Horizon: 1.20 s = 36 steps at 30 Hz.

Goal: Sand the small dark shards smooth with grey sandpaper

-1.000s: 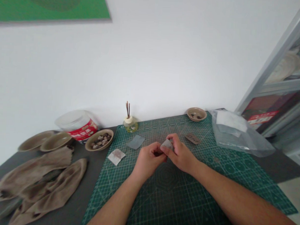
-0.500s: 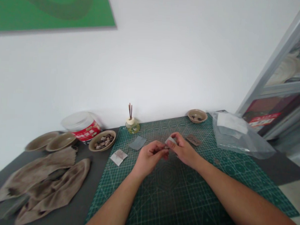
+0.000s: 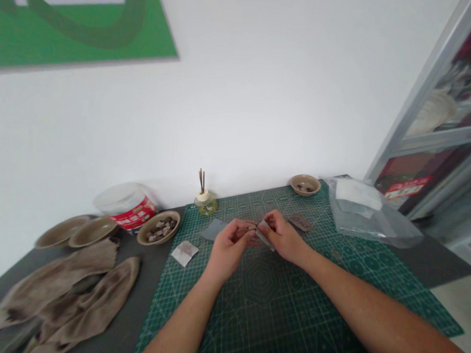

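Both hands meet above the green cutting mat [image 3: 277, 298]. My left hand [image 3: 229, 245] pinches a small pale stone [image 3: 252, 227] between thumb and fingertips. My right hand [image 3: 285, 238] is closed on a folded piece of grey sandpaper [image 3: 265, 233], which touches the stone. A bowl of small stones [image 3: 158, 227] stands at the mat's left edge. Two loose sheets lie on the mat by my left hand, a grey one [image 3: 213, 228] and a stained white one [image 3: 184, 252].
Brown cloths [image 3: 64, 286] lie at the left, behind them two dishes [image 3: 77, 231] and a lidded tub [image 3: 125, 205]. A reed diffuser [image 3: 205, 201], a second small bowl [image 3: 305, 184], a brown sheet [image 3: 300, 221] and a plastic bag [image 3: 369, 211] sit further back. A glass cabinet stands right.
The sandpaper in my right hand has tilted from covering the stone to lying beside it, and the stone now shows in my left fingertips. The camera has shifted slightly.
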Available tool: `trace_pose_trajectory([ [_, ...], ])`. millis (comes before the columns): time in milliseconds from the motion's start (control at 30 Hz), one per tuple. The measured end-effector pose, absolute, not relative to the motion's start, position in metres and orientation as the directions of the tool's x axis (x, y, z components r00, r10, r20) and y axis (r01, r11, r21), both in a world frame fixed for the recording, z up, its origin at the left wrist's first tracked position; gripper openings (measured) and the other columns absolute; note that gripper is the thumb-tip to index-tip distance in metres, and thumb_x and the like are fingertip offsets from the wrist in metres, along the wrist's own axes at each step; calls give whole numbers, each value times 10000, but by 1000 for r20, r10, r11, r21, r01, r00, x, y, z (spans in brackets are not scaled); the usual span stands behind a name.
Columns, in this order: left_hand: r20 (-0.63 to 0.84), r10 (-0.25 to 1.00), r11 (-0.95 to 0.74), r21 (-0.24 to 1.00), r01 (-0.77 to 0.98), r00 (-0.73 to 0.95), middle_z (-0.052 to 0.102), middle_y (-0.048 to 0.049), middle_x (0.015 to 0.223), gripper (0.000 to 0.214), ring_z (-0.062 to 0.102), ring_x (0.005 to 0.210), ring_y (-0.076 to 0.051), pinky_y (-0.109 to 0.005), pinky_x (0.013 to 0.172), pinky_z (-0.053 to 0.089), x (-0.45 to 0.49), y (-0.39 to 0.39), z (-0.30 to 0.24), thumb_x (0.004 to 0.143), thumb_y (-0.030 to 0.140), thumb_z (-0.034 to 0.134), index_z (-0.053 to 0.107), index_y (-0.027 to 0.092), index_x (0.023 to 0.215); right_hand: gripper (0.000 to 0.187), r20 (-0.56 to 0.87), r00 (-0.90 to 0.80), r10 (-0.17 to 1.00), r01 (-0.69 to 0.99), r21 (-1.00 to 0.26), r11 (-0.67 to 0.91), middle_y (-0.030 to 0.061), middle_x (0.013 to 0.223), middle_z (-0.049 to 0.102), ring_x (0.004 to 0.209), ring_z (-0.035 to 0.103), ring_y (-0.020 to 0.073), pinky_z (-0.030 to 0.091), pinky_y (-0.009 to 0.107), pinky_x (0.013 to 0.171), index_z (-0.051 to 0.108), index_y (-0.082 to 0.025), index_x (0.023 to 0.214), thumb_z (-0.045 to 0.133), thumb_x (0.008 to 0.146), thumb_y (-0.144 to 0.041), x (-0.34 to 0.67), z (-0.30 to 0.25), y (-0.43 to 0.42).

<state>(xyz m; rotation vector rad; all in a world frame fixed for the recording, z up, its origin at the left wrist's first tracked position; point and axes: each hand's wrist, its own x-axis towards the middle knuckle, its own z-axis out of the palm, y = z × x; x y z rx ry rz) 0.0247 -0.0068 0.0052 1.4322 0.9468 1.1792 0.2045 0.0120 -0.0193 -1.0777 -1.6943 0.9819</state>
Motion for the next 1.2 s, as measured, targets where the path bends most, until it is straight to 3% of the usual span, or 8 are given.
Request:
trace_pose_trajectory([
  [133, 152, 970, -146, 988, -42, 189, 692, -48, 964, 192, 678, 856, -188, -367, 774, 590, 25, -6, 4, 793, 313, 690, 640, 178, 921, 171, 359, -127, 925, 400, -834, 379, 11, 822, 642, 727, 597, 173, 416, 288, 652, 525, -220, 944, 568, 906, -380, 208, -14, 10],
  [300, 157, 972, -150, 987, -54, 176, 701, -26, 874, 180, 680, 831, -172, -377, 833, 572, 23, -4, 1, 770, 284, 718, 639, 173, 888, 244, 306, -177, 935, 336, -875, 350, 23, 843, 679, 675, 601, 172, 430, 291, 617, 588, -215, 1027, 644, 848, -370, 208, -14, 11],
  [533, 77, 975, -58, 994, -93, 206, 700, -22, 842, 212, 685, 785, -171, -368, 747, 598, 25, -7, 5, 749, 302, 734, 613, 171, 863, 161, 319, -130, 939, 435, -833, 344, 4, 781, 674, 625, 579, 168, 403, 291, 593, 649, -225, 914, 694, 810, -340, 207, -14, 11],
  [733, 97, 969, -98, 995, -7, 226, 694, -30, 806, 195, 684, 786, -184, -314, 667, 584, 21, -8, 5, 788, 304, 700, 606, 172, 897, 100, 517, -103, 850, 470, -728, 499, 42, 894, 635, 861, 591, 215, 431, 342, 781, 636, -222, 771, 710, 801, -281, 207, -4, 4],
  [800, 115, 966, -126, 991, 35, 233, 684, -28, 784, 180, 680, 769, -185, -300, 647, 570, 20, -8, 5, 811, 305, 676, 608, 172, 911, 122, 520, -91, 849, 469, -730, 497, 33, 826, 621, 819, 579, 213, 427, 343, 763, 626, -223, 755, 706, 807, -300, 208, -1, 3],
  [900, 201, 961, -220, 972, 87, 193, 677, -38, 849, 139, 660, 808, -177, -283, 674, 546, 19, -9, 8, 822, 287, 666, 623, 172, 886, 155, 471, -113, 875, 393, -787, 475, 16, 788, 618, 775, 565, 202, 422, 330, 735, 601, -221, 770, 696, 812, -336, 209, 0, 3],
  [1033, 343, 934, -346, 938, 15, 99, 680, -68, 1022, 86, 638, 971, -188, -314, 848, 505, 15, -8, 13, 836, 243, 648, 606, 168, 827, 204, 369, -185, 911, 149, -906, 397, -19, 751, 576, 702, 524, 155, 409, 282, 676, 509, -216, 793, 645, 852, -357, 209, -4, 6],
  [1200, 338, 933, -349, 934, 75, 122, 690, -60, 932, 83, 645, 865, -180, -302, 784, 501, 10, -6, 13, 839, 245, 637, 604, 170, 854, 323, 197, -400, 895, -173, -975, 137, -24, 760, 603, 659, 535, 141, 424, 269, 624, 420, -225, 779, 684, 819, -407, 206, -8, 9],
])
